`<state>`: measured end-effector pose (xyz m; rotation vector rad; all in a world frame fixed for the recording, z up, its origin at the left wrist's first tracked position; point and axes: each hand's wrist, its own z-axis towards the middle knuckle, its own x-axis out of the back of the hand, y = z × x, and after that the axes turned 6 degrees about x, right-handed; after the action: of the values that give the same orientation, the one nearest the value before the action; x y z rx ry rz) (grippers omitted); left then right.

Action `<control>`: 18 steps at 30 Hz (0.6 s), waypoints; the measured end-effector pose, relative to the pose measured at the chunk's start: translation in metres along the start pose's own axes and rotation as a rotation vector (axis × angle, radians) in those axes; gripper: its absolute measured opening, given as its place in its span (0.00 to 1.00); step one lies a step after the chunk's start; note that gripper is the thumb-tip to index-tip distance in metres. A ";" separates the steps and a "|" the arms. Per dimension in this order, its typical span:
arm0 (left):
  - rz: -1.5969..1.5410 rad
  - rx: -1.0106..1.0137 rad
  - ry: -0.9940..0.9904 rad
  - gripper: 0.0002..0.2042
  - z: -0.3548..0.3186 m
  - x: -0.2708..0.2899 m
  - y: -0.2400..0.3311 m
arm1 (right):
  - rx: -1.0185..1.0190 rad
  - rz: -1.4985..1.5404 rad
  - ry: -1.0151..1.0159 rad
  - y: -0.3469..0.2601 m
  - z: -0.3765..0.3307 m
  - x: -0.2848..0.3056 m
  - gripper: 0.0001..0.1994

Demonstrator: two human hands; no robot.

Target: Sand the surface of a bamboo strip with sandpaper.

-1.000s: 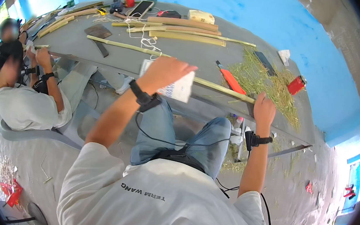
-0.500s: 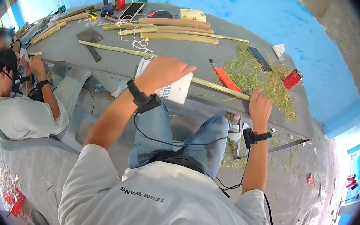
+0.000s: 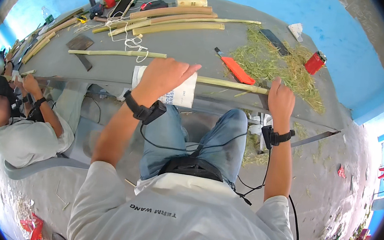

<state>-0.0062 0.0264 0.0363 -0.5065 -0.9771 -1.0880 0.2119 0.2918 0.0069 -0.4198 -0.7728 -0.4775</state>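
Observation:
A thin pale bamboo strip (image 3: 227, 84) lies crosswise along the table's near edge, its left part lying on the table top. My left hand (image 3: 166, 76) is closed over the strip's middle with a white, blue-printed sheet of sandpaper (image 3: 183, 95) wrapped about it. The sheet hangs below my fingers, and the strip inside it is hidden. At the right end my right hand (image 3: 281, 100) grips the strip, thumb on top. Just beyond it lies an orange-handled tool (image 3: 238, 70), apparently a folding saw or cutter.
Green shavings (image 3: 255, 51), a dark phone-like slab (image 3: 275, 41) and a red can (image 3: 316, 63) are at the right. Several bamboo pieces (image 3: 178, 28) and white cord (image 3: 134, 43) lie farther back. A broad-bladed tool (image 3: 81, 43) lies left. Another person (image 3: 31, 136) sits at my left.
My view has shifted, so the table things sit higher and farther left in the picture. The gap between my hands looks slightly wider; both keep their holds.

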 end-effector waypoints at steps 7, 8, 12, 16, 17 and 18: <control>-0.098 0.160 -0.077 0.25 -0.008 0.015 -0.030 | 0.073 -0.022 -0.041 0.001 -0.003 0.005 0.29; -0.065 0.242 -0.102 0.25 -0.007 0.021 -0.037 | 0.060 -0.018 -0.050 0.000 -0.003 0.005 0.29; -0.101 0.297 -0.085 0.28 -0.005 0.036 -0.064 | 0.026 -0.043 -0.066 0.002 0.002 0.001 0.29; 0.029 0.052 0.053 0.26 -0.005 0.011 -0.030 | 0.010 -0.036 -0.078 -0.004 0.003 0.010 0.29; 0.022 0.012 0.050 0.25 -0.004 0.001 -0.020 | 0.019 -0.038 -0.075 -0.005 0.003 0.010 0.29; 0.011 -0.032 0.048 0.24 -0.001 -0.006 -0.009 | 0.025 -0.042 -0.081 -0.006 0.003 0.008 0.29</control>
<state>-0.0146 0.0247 0.0292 -0.5088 -0.9148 -1.1024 0.2122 0.2866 0.0161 -0.4021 -0.8660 -0.4923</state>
